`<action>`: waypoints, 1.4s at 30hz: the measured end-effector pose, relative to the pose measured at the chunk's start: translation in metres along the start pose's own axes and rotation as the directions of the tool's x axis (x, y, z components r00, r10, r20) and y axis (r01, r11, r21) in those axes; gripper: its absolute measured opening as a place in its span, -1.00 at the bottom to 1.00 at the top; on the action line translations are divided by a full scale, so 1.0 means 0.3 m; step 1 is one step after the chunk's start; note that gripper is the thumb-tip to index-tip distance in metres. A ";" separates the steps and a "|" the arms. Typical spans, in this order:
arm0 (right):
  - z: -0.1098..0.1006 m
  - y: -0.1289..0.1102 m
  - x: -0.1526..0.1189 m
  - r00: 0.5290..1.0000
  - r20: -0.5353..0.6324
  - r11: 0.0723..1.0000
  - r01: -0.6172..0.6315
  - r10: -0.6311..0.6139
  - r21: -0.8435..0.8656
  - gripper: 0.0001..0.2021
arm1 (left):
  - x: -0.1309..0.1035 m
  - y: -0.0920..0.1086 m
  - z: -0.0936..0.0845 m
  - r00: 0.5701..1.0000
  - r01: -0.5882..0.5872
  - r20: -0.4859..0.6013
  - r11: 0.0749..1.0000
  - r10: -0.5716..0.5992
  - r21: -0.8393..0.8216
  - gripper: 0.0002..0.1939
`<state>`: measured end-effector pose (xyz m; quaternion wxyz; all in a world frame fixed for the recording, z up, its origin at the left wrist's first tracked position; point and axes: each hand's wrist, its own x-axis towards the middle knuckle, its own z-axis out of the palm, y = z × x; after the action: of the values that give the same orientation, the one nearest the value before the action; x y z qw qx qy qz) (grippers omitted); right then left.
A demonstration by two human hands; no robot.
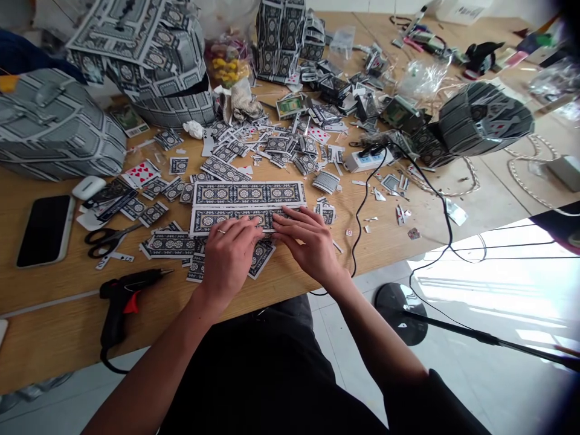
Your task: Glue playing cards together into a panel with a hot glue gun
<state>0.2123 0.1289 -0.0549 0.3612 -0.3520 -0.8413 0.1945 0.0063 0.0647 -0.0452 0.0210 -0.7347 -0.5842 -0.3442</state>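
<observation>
Two long strips of joined playing cards, backs up, lie side by side on the table: an upper strip (pixel 249 193) and a lower strip (pixel 211 220). My left hand (pixel 232 251) rests at the near edge of the lower strip, a ring on one finger, its fingers bent and close together. Fingers stretched out, my right hand (pixel 308 238) lies flat over the right end of the same strip. The fingertips of both hands nearly meet at its near edge. Beneath and beside my left hand are loose card pieces (pixel 172 244).
A black glue gun (pixel 118 302), scissors (pixel 109 237) and a phone (pixel 46 231) lie at the left. Large card-covered forms (pixel 57 130) stand behind. A power strip (pixel 369 159) with black cables and a card-built bowl (pixel 471 130) are at the right.
</observation>
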 end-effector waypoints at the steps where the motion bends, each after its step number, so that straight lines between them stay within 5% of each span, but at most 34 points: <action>1: -0.001 -0.003 0.000 1.000 0.000 1.000 -0.007 0.007 -0.002 -0.84 | 0.002 0.001 -0.001 1.000 -0.004 0.002 1.000 0.004 0.008 -0.88; 13: -0.023 -0.002 0.003 0.995 -0.076 0.980 -0.053 0.069 0.193 -0.89 | 0.019 0.012 -0.027 0.997 -0.011 0.078 1.000 0.012 -0.006 -0.83; 17: -0.098 -0.002 -0.018 0.966 -0.194 0.962 -0.123 0.172 0.242 -0.89 | 0.008 0.003 -0.143 0.994 -0.039 0.102 0.998 0.044 -0.044 -0.75; 22: -0.194 0.038 -0.070 0.896 -0.312 0.949 -0.295 0.316 0.113 -0.93 | -0.162 -0.060 -0.339 0.966 0.258 -0.050 0.964 -0.255 0.065 -0.86; 26: -0.212 0.074 -0.091 0.878 -0.313 0.932 -0.333 0.361 0.141 -0.89 | -0.322 -0.116 -0.452 0.792 0.611 -0.185 0.759 -0.582 0.225 -0.76; 29: -0.195 0.086 -0.081 0.856 -0.270 0.890 -0.377 0.441 0.256 -0.85 | -0.391 -0.143 -0.507 0.648 0.753 -0.224 0.569 -0.728 0.330 -0.60; 32: -0.179 0.089 -0.065 0.863 -0.200 0.851 -0.372 0.464 0.370 -0.76 | -0.421 -0.167 -0.540 0.465 0.793 -0.088 0.370 -0.881 0.484 -0.48; 35: -0.173 0.091 -0.056 0.890 -0.162 0.854 -0.337 0.426 0.395 -0.72 | -0.424 -0.193 -0.549 0.302 0.756 0.108 0.307 -0.947 0.578 -0.39; 42: -0.176 0.086 -0.049 0.883 -0.146 0.864 -0.381 0.445 0.330 -0.83 | -0.397 -0.224 -0.561 0.235 0.761 0.218 0.319 -0.947 0.565 -0.48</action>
<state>0.2705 0.1394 -0.0417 0.4483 -0.4867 -0.6630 0.3502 -0.1428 -0.0875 -0.0052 -0.2053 -0.3262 -0.9224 0.0233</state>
